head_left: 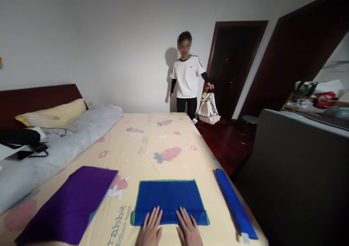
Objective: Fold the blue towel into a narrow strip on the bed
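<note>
A blue cloth (pixel 169 197) with a green edge lies flat on the yellow bed sheet (pixel 147 144) at the near edge of the bed. Its near edge is folded or rolled over into a thick band. My left hand (pixel 149 229) and my right hand (pixel 188 229) rest palm-down side by side on that band, fingers straight and slightly spread. To the left a purple cloth (pixel 71 202) lies flat. To the right a blue cloth rolled into a long tube (pixel 236 204) lies along the bed's right edge.
A person in a white T-shirt (pixel 187 80) stands at the far end of the bed holding a white bag (pixel 209 109). A pillow (pixel 51 115), a grey quilt (pixel 54 147) and a phone (pixel 21 154) lie at the left. A grey furniture piece (pixel 300 166) stands at the right.
</note>
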Demonstrator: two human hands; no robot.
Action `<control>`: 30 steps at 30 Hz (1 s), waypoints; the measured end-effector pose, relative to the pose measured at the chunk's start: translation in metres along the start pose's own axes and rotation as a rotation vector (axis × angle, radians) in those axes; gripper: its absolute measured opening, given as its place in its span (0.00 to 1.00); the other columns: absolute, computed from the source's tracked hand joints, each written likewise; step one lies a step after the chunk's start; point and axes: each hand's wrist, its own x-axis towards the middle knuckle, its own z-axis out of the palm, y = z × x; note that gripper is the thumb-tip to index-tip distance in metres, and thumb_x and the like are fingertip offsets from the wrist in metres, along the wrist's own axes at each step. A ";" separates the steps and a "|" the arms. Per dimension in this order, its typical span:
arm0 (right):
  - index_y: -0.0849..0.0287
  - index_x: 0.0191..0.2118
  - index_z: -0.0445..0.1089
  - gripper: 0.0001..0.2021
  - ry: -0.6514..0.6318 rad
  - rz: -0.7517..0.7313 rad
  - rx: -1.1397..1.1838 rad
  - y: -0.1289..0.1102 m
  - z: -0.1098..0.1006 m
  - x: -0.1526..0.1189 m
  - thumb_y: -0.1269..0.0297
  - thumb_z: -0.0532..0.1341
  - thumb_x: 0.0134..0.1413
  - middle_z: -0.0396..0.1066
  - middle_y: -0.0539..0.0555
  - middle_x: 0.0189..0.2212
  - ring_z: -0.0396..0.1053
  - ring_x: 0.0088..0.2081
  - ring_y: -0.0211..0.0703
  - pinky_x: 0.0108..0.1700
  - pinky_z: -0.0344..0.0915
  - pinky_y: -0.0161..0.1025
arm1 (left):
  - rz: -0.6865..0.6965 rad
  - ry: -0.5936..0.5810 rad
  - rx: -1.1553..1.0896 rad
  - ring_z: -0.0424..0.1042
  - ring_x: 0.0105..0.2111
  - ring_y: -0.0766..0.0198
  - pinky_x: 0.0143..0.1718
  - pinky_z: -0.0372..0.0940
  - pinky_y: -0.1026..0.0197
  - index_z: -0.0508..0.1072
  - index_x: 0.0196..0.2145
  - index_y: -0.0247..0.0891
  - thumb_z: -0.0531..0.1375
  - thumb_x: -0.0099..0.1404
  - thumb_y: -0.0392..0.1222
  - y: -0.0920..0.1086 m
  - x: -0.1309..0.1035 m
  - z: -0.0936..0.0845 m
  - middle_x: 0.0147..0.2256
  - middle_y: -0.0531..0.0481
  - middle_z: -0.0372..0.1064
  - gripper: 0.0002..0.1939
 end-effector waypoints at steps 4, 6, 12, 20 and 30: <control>0.40 0.65 0.43 0.30 -0.034 0.150 -0.048 0.060 -0.026 -0.032 0.50 0.52 0.60 0.56 0.50 0.63 0.60 0.61 0.52 0.57 0.64 0.49 | -0.072 -0.018 0.031 0.57 0.63 0.61 0.60 0.55 0.53 0.34 0.65 0.54 0.45 0.69 0.46 -0.050 -0.034 -0.018 0.66 0.55 0.49 0.31; 0.40 0.65 0.43 0.29 -0.079 0.202 -0.038 0.077 -0.035 -0.041 0.50 0.51 0.61 0.55 0.50 0.64 0.58 0.62 0.53 0.57 0.63 0.52 | -0.095 -0.037 0.039 0.57 0.63 0.62 0.61 0.55 0.54 0.34 0.65 0.55 0.45 0.69 0.46 -0.065 -0.044 -0.024 0.65 0.56 0.50 0.30; 0.41 0.65 0.45 0.27 -0.209 0.248 0.034 0.083 -0.047 -0.036 0.51 0.48 0.62 0.53 0.52 0.65 0.54 0.64 0.52 0.59 0.60 0.57 | -0.057 -0.054 0.075 0.58 0.62 0.65 0.59 0.58 0.55 0.36 0.65 0.55 0.47 0.66 0.38 -0.072 -0.043 -0.038 0.65 0.59 0.50 0.35; 0.42 0.66 0.42 0.28 -0.126 0.159 0.011 0.074 -0.045 -0.028 0.57 0.49 0.62 0.52 0.50 0.65 0.53 0.64 0.49 0.60 0.60 0.50 | -0.074 0.019 0.077 0.56 0.63 0.61 0.61 0.54 0.54 0.34 0.65 0.52 0.47 0.68 0.45 -0.073 -0.041 -0.042 0.66 0.56 0.50 0.33; 0.47 0.62 0.56 0.30 -0.128 0.187 -0.049 0.097 -0.027 -0.047 0.71 0.51 0.52 0.55 0.54 0.63 0.58 0.62 0.51 0.57 0.62 0.51 | -0.139 0.059 0.149 0.58 0.62 0.59 0.60 0.54 0.50 0.45 0.65 0.55 0.49 0.55 0.28 -0.083 -0.057 -0.019 0.65 0.57 0.52 0.42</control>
